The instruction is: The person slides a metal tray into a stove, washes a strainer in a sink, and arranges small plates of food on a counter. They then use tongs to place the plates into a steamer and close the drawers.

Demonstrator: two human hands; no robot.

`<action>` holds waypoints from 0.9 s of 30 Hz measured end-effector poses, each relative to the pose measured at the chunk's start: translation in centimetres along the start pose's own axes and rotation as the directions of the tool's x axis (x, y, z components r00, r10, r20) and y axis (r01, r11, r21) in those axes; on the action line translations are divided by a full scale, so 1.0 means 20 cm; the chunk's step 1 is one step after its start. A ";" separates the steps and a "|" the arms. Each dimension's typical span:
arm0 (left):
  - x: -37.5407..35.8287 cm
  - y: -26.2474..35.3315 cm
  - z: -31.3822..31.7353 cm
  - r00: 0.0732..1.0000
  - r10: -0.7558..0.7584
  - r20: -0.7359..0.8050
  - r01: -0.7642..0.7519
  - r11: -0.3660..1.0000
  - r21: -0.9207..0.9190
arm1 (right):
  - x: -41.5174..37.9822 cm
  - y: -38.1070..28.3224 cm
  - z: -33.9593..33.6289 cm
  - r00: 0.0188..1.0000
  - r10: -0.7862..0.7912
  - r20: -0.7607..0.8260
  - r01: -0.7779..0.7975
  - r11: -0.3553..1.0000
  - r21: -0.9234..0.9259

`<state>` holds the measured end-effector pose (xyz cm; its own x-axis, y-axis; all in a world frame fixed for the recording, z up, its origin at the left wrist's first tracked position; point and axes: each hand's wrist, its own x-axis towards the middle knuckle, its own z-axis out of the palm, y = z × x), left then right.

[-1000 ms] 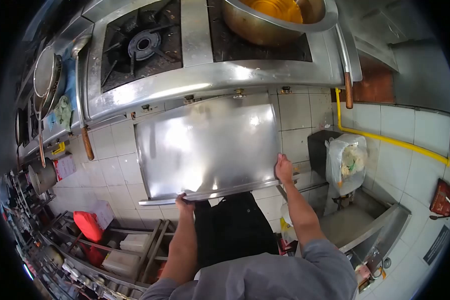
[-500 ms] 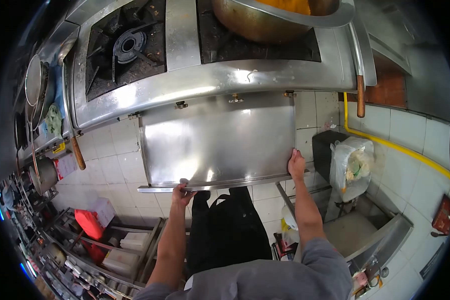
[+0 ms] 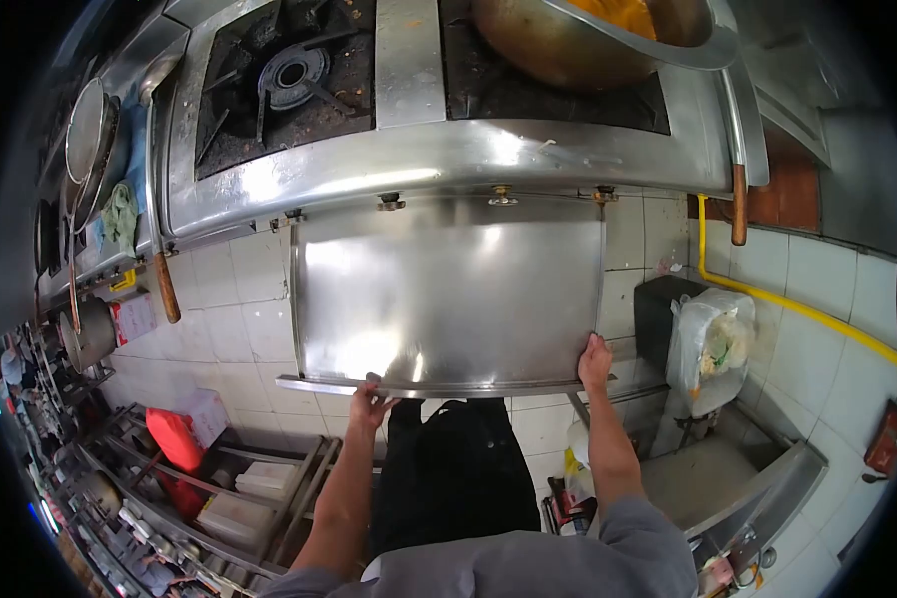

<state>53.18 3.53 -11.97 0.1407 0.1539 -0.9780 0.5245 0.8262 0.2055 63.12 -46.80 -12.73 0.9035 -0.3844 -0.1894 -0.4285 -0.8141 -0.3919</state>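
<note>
A wide, flat stainless steel tray (image 3: 453,299) extends from below the stove's front edge, over the tiled floor. My left hand (image 3: 371,404) grips its front lip left of the middle, thumb on top and fingers underneath. My right hand (image 3: 595,363) is closed round the tray's front right corner. Gas knobs (image 3: 503,197) line the stove front just above the tray's far edge. The tray's surface is bare and shiny.
The stove (image 3: 409,159) carries a burner (image 3: 294,78) and a large pot (image 3: 568,50) with orange contents. Wooden-handled ladles (image 3: 167,289) hang at its sides. A black bin (image 3: 660,317) with a plastic bag (image 3: 713,349) stands right; a metal rack (image 3: 304,493) stands lower left.
The stove, pot and floor items appear shifted right in the view. The tray and both my hands sit slightly lower in the frame, still joined.
</note>
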 end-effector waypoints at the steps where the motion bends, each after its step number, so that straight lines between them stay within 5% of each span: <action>1: -0.04 -0.04 -0.01 1.000 -0.002 -0.008 0.002 1.000 0.011 | -0.01 0.02 -0.01 1.000 -0.004 0.017 0.004 1.000 0.003; 10: -0.04 0.01 0.15 0.991 0.107 0.079 -0.100 0.991 -0.091 | 0.35 -0.13 0.08 0.991 -0.124 -0.044 0.124 0.992 -0.006; 27: -0.09 -0.08 0.22 0.989 0.123 0.083 -0.117 0.991 -0.069 | 0.39 0.03 0.08 0.984 -0.164 -0.073 0.162 0.986 -0.037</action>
<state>55.81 -0.55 -10.49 0.2733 0.2089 -0.9390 0.4454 0.8377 0.3160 69.91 -49.52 -15.90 0.9594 -0.2763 -0.0562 -0.2762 -0.8810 -0.3842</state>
